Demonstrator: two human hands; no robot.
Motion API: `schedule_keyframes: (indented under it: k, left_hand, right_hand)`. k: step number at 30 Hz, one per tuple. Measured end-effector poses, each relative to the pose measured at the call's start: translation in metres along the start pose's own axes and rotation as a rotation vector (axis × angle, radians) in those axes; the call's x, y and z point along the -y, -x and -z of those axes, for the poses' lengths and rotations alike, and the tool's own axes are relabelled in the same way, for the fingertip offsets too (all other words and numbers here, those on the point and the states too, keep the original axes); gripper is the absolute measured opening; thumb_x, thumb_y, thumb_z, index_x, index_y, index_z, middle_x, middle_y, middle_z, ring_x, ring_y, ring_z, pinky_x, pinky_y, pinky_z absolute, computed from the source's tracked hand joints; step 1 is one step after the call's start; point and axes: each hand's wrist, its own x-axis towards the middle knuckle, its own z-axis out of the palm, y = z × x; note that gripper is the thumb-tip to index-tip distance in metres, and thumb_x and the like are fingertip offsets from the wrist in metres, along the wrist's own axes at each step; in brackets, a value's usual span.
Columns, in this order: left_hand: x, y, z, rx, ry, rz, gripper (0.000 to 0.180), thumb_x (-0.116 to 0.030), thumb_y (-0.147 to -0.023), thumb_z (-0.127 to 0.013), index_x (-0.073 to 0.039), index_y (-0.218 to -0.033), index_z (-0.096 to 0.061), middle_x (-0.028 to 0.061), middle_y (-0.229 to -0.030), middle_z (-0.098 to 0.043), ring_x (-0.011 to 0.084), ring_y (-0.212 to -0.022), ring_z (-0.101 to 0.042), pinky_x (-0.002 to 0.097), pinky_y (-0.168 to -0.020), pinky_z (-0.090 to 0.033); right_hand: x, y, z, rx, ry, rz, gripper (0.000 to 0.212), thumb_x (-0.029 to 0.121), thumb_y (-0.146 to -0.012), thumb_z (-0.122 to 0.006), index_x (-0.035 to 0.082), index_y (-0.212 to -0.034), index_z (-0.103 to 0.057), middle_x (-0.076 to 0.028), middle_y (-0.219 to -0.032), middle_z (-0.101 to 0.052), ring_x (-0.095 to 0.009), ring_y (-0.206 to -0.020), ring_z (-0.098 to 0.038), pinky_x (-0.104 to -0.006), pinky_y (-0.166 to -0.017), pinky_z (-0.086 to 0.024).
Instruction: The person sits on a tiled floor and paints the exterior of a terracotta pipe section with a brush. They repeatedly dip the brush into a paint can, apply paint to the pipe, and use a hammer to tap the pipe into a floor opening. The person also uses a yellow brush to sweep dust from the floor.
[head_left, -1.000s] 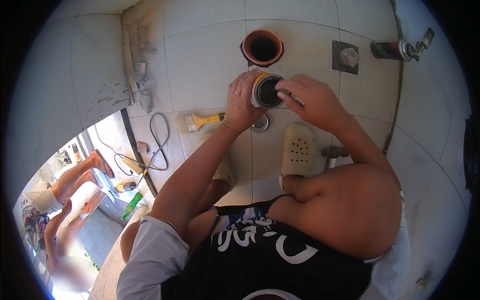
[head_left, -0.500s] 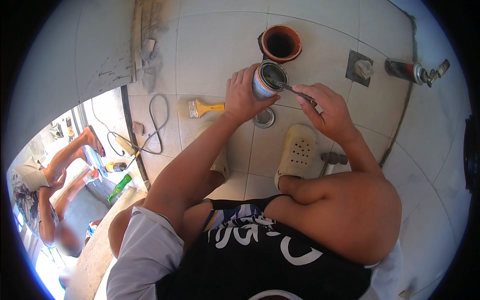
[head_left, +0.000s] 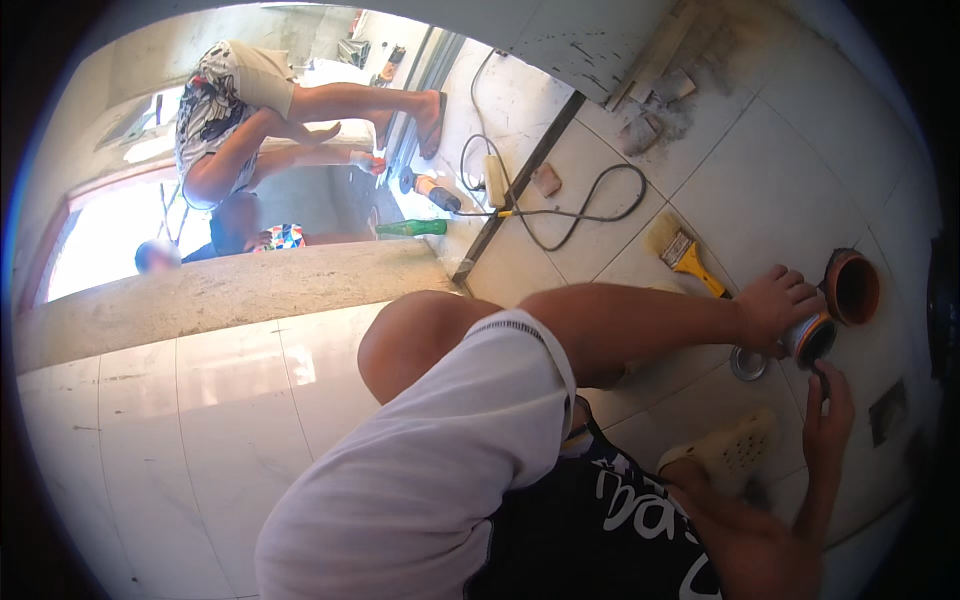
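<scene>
My left hand (head_left: 775,312) wraps round a small open tin can (head_left: 812,340) with dark contents, tilted toward my right. My right hand (head_left: 828,415) is closed on a thin dark-handled tool (head_left: 821,378), whose far end reaches the can's mouth; its tip cannot be made out. Just beyond the can stands a terracotta-coloured pot (head_left: 855,288) with a dark inside. A round metal lid (head_left: 748,363) lies on the tiles below my left hand. Beside that hand rests a wide paintbrush (head_left: 690,260) with a yellow handle and pale bristles.
A dark cable (head_left: 580,220) loops over the floor near a broken tile piece (head_left: 546,180). Past the doorway sit a power tool (head_left: 432,190), a green bottle (head_left: 412,228) and another person (head_left: 240,120). Rubble (head_left: 642,130) lies by the wall. My clog (head_left: 735,450) is below the lid.
The view has swung left, so my hands, can and pot now appear at the right, and more of the doorway shows. Both hands keep their holds.
</scene>
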Motion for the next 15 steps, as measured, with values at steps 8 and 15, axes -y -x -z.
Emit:
schedule_keyframes:
  k: [8, 15]
  left_hand:
    - [0.017, -0.01, 0.087, 0.143, 0.072, -0.105, 0.097, -0.051, -0.069, -0.089, -0.011, -0.145, -0.045, 0.0131, -0.136, -0.057, 0.0312, -0.13, -0.052, 0.0438, -0.11, -0.04]
    - [0.053, 0.001, 0.11, 0.079, 0.138, -0.113, 0.098, -0.051, -0.068, -0.089, -0.009, -0.145, -0.046, 0.0149, -0.137, -0.057, 0.0315, -0.131, -0.052, 0.0439, -0.111, -0.041]
  right_hand:
    - [0.079, -0.064, 0.065, 0.112, 0.094, 0.057, 0.022, 0.016, -0.107, -0.06, 0.002, -0.121, -0.068, -0.015, -0.116, -0.071, -0.028, -0.104, -0.068, -0.0378, -0.089, -0.051]
    - [0.143, -0.104, 0.051, 0.141, 0.103, -0.026, 0.025, 0.019, -0.108, -0.058, 0.0, -0.122, -0.067, -0.014, -0.115, -0.071, -0.024, -0.1, -0.067, -0.0355, -0.085, -0.053]
